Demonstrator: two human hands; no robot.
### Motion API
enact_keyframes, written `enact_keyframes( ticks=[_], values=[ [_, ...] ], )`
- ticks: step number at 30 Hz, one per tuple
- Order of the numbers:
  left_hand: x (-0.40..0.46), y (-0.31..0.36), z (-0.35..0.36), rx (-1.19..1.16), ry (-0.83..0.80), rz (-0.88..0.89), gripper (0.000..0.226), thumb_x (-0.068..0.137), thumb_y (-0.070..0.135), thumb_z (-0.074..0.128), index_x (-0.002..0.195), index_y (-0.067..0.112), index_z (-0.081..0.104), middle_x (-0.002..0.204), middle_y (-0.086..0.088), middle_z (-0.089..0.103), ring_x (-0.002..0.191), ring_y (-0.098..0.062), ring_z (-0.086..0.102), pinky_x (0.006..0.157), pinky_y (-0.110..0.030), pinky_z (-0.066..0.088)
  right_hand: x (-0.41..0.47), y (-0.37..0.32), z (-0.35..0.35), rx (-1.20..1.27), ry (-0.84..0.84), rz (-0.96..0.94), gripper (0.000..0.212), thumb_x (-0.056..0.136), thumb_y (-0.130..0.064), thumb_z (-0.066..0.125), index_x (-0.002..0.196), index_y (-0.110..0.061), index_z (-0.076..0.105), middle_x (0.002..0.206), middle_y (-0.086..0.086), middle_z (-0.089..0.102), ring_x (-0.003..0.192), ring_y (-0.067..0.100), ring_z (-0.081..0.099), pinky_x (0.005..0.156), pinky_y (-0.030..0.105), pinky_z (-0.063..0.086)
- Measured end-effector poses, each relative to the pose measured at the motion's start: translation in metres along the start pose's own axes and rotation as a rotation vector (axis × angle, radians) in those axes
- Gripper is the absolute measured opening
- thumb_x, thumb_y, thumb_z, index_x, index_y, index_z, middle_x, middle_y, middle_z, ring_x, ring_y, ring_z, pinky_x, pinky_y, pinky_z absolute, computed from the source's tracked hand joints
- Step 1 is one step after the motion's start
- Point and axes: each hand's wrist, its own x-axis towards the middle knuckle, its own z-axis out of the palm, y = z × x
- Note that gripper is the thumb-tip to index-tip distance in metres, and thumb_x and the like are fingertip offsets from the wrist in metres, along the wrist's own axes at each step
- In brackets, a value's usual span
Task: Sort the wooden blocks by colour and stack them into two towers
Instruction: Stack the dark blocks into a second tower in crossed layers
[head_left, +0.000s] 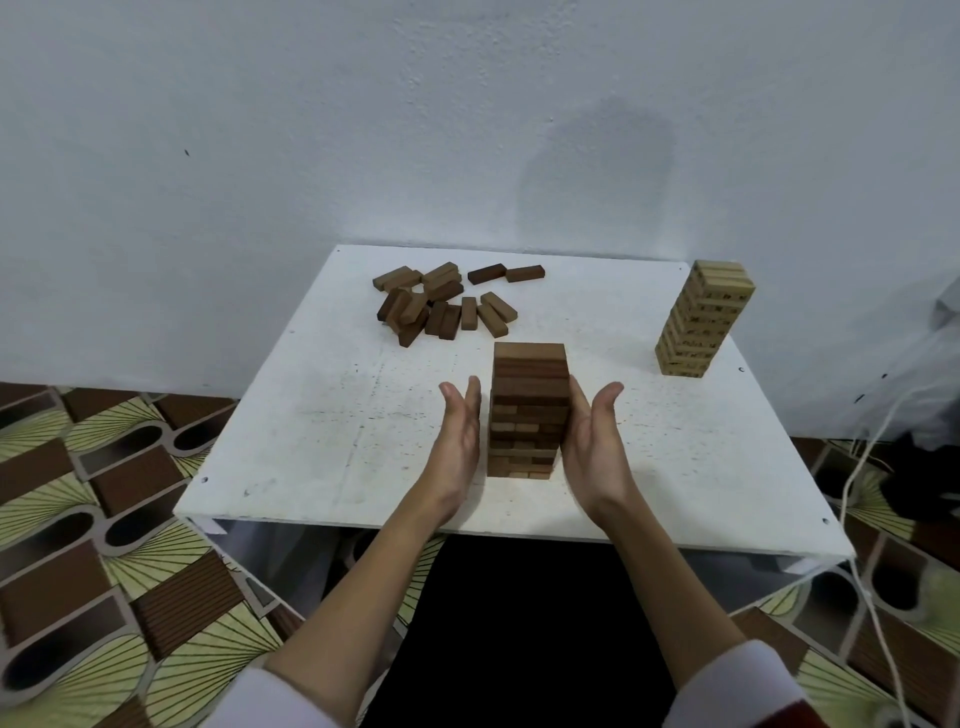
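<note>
A tower of dark brown blocks (529, 400) stands near the front middle of the white table (322, 415). My left hand (457, 441) is held flat and open just left of the tower, a small gap between them. On the tower's right side my right hand (592, 441) is open too, its fingers touching the blocks. A pile of loose dark brown blocks (441, 301) lies at the back left of the table. The pale wood tower (701, 317) stands at the back right.
The table backs onto a white wall (467, 130). A patterned floor mat (104, 519) lies left and right of the table. A white cord (862, 519) hangs by the table's right edge.
</note>
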Motion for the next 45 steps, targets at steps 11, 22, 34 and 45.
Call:
enact_keyframes(
  ticks=[11,22,34,45],
  values=[
    [0.002,-0.014,0.003,-0.038,-0.091,-0.035,0.092,0.076,0.070,0.010,0.152,0.019,0.015,0.155,0.001,0.027,0.142,-0.011,0.024,0.120,-0.037,0.016,-0.002,0.007,0.005,-0.059,-0.045,-0.018,0.092,0.073,-0.070,0.008,0.147,-0.020,0.030,0.143,0.000,0.046,0.132,0.012,0.040,0.091,0.018,0.040],
    [0.005,-0.008,-0.008,-0.028,-0.043,-0.008,0.091,0.076,0.078,0.013,0.152,0.028,0.014,0.159,0.005,0.015,0.146,-0.015,0.013,0.118,-0.039,0.010,0.004,0.003,-0.007,-0.017,-0.010,-0.005,0.096,0.072,-0.075,0.011,0.149,-0.020,0.023,0.153,-0.002,0.030,0.141,0.014,0.025,0.117,0.036,0.019],
    [0.113,0.040,-0.095,0.821,0.437,0.402,0.041,0.087,0.006,0.060,0.128,0.006,0.053,0.132,-0.013,0.049,0.124,-0.030,0.040,0.098,-0.027,0.030,0.115,-0.051,-0.026,-0.910,0.050,-0.159,0.028,0.095,-0.010,0.050,0.120,-0.020,0.060,0.134,-0.002,0.051,0.109,0.011,0.054,0.088,0.016,0.041],
    [0.215,0.051,-0.121,1.415,0.183,0.164,0.047,0.094,0.045,0.048,0.133,0.019,0.046,0.147,-0.002,0.036,0.131,-0.029,0.035,0.105,-0.053,0.031,0.233,-0.037,0.008,-1.247,-0.135,-0.118,0.034,0.097,-0.004,0.038,0.125,-0.008,0.056,0.121,0.008,0.056,0.112,0.024,0.053,0.084,0.022,0.037]
  ],
)
